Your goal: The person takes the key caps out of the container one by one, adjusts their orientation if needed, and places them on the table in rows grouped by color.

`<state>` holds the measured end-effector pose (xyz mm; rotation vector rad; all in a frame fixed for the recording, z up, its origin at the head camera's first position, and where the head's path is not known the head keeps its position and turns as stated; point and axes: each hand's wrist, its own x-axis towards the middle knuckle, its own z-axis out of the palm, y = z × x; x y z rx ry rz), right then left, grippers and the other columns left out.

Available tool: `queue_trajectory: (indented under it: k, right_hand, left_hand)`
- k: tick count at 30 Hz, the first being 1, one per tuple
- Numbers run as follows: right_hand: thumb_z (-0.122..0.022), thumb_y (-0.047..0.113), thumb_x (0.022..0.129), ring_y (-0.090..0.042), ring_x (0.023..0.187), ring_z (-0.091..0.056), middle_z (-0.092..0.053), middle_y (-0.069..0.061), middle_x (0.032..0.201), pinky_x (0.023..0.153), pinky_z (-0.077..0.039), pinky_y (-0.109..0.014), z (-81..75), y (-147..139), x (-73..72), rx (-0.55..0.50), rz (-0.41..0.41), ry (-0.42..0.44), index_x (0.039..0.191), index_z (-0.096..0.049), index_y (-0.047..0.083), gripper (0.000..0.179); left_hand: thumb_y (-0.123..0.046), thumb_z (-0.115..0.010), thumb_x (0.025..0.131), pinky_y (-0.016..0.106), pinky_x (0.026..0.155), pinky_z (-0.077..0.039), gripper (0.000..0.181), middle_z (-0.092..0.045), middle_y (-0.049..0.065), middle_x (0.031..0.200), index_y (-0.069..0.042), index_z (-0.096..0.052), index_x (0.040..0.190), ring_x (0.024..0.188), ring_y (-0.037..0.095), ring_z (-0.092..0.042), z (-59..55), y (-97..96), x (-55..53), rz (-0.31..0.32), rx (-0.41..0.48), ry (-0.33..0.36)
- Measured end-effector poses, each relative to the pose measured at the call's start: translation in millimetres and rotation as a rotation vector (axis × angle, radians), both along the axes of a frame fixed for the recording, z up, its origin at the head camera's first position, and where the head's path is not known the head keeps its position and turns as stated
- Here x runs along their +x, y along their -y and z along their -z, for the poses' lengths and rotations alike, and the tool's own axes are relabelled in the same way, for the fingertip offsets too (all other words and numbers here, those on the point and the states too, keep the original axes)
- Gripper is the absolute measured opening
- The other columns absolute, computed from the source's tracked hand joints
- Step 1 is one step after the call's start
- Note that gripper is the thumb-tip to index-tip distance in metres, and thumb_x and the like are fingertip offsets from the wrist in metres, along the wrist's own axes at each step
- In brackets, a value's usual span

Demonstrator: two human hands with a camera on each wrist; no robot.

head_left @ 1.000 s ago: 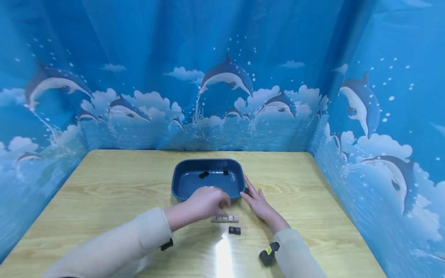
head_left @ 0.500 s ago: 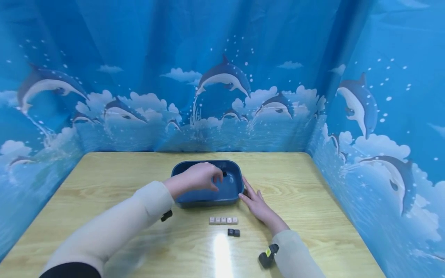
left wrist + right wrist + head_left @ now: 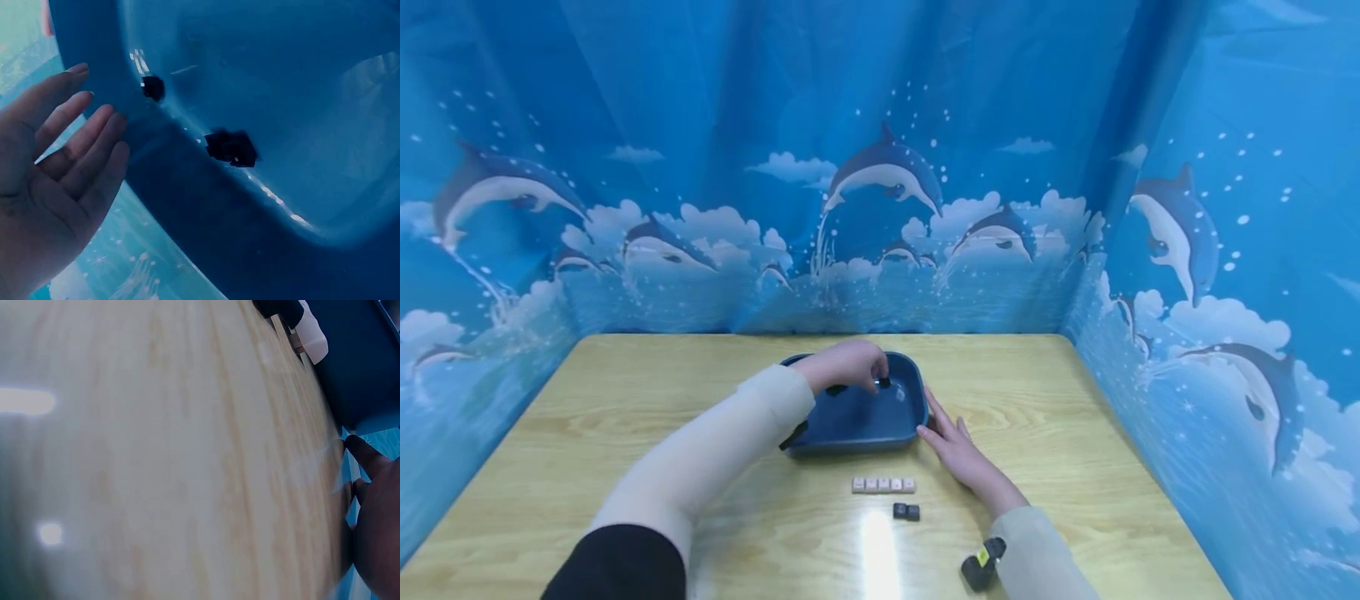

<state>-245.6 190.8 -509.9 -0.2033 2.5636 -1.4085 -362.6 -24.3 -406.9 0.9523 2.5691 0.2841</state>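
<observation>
My left hand (image 3: 850,365) reaches over the back of a blue plastic bin (image 3: 857,444). In the left wrist view its fingers are relaxed and hold nothing, near a single black keycap (image 3: 152,88) on the bin floor. A small cluster of black keycaps (image 3: 231,148) lies farther along the same side. My right hand (image 3: 961,454) rests its extended fingers against the bin's right front corner. In front of the bin stands a straight row of light keycaps (image 3: 883,485), with two black keycaps (image 3: 906,512) side by side just nearer to me.
The bin stands on a wood-grain table (image 3: 647,417). Blue dolphin-print curtains (image 3: 715,250) border the table's back and sides. Near my right sleeve a black wrist device (image 3: 981,567) shows, and glare (image 3: 878,550) marks the tabletop near the front.
My left hand has moved from above the light keycap row into the bin, then farther back and right. My right hand has kept its place at the bin's corner.
</observation>
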Motion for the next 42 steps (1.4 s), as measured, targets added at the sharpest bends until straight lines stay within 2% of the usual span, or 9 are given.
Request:
queue_trajectory:
  k: [2, 5, 10, 12, 17, 19, 23, 33, 42]
  right_hand:
    - [-0.044, 0.045, 0.102, -0.035, 0.146, -0.007, -0.040, -0.009, 0.149, 0.110, 0.017, -0.054, 0.2, -2, 0.6, 0.000, 0.000, -0.005, 0.156, -0.010, 0.037, 0.064]
    - [-0.044, 0.044, 0.103, -0.032, 0.145, -0.017, -0.040, -0.010, 0.149, 0.111, 0.017, -0.053, 0.7, -3, 1.3, -0.002, -0.015, -0.026, 0.157, -0.010, 0.033, 0.065]
    - [-0.044, 0.043, 0.103, -0.028, 0.140, -0.031, -0.042, -0.011, 0.148, 0.111, 0.016, -0.052, 0.7, -2, 0.5, -0.002, -0.039, -0.050, 0.157, -0.011, 0.029, 0.066]
    - [-0.044, 0.044, 0.103, -0.027, 0.140, -0.032, -0.042, -0.011, 0.148, 0.111, 0.016, -0.052, 0.1, -2, -0.1, -0.004, -0.040, -0.049, 0.157, -0.011, 0.030, 0.065]
    - [-0.044, 0.044, 0.102, -0.031, 0.144, -0.021, -0.041, -0.009, 0.149, 0.110, 0.018, -0.053, -0.5, 0, 0.9, -0.017, -0.032, -0.025, 0.157, -0.011, 0.035, 0.064]
    - [-0.045, 0.043, 0.103, -0.031, 0.144, -0.022, -0.042, -0.009, 0.149, 0.111, 0.017, -0.052, -0.1, 0, 0.7, -0.014, -0.032, -0.030, 0.156, -0.012, 0.036, 0.063]
    - [-0.044, 0.042, 0.103, -0.027, 0.139, -0.033, -0.042, -0.010, 0.148, 0.112, 0.016, -0.050, 0.8, -2, -0.5, -0.001, -0.044, -0.053, 0.156, -0.012, 0.036, 0.062]
    - [-0.044, 0.041, 0.103, -0.027, 0.139, -0.035, -0.042, -0.013, 0.148, 0.112, 0.015, -0.051, 1.2, -2, -0.5, 0.005, -0.048, -0.058, 0.157, -0.012, 0.031, 0.063]
    - [-0.043, 0.042, 0.103, -0.029, 0.139, -0.034, -0.043, -0.013, 0.148, 0.112, 0.014, -0.052, 2.3, -3, -1.7, 0.031, -0.050, -0.069, 0.157, -0.012, 0.028, 0.064]
  left_hand:
    - [-0.017, -0.076, 0.086, 0.033, 0.084, -0.051, 0.033, -0.068, 0.006, 0.109, -0.007, -0.070, 0.117, 0.098, 0.017, -0.063, 5.0, -5.9, -5.3, 0.011, -0.015, 0.004]
    - [-0.016, -0.077, 0.086, 0.033, 0.088, -0.050, 0.035, -0.068, 0.006, 0.112, -0.008, -0.069, 0.119, 0.103, 0.019, -0.062, 11.5, -13.3, -11.2, 0.023, -0.049, 0.007]
    - [-0.018, -0.077, 0.086, 0.034, 0.092, -0.048, 0.037, -0.066, 0.005, 0.117, -0.009, -0.068, 0.121, 0.109, 0.020, -0.060, 18.5, -19.9, -14.6, 0.021, -0.113, -0.013]
    - [-0.018, -0.077, 0.086, 0.033, 0.092, -0.048, 0.036, -0.067, 0.004, 0.116, -0.010, -0.069, 0.120, 0.109, 0.020, -0.060, 21.3, -20.8, -14.8, 0.017, -0.128, -0.020]
    - [-0.015, -0.078, 0.084, 0.032, 0.090, -0.049, 0.031, -0.068, 0.001, 0.112, -0.012, -0.072, 0.115, 0.107, 0.018, -0.061, 27.6, -20.3, -11.8, 0.007, -0.134, -0.023]
    - [-0.013, -0.079, 0.083, 0.032, 0.090, -0.049, 0.030, -0.069, 0.002, 0.112, -0.012, -0.073, 0.112, 0.106, 0.018, -0.062, 29.2, -20.9, -11.2, 0.023, -0.133, -0.029]
    - [-0.010, -0.079, 0.082, 0.032, 0.089, -0.050, 0.029, -0.069, 0.002, 0.110, -0.011, -0.073, 0.110, 0.104, 0.018, -0.063, 32.5, -23.4, -10.8, 0.054, -0.149, -0.030]
    - [-0.006, -0.078, 0.082, 0.026, 0.077, -0.052, 0.016, -0.069, -0.005, 0.090, -0.014, -0.075, 0.096, 0.087, 0.011, -0.063, 36.2, -26.5, -6.7, 0.069, -0.178, -0.012]
    - [0.003, -0.076, 0.080, 0.026, 0.069, -0.050, 0.020, -0.064, -0.007, 0.082, -0.016, -0.072, 0.085, 0.075, 0.010, -0.059, 37.9, -25.6, -6.1, 0.097, -0.147, -0.011]
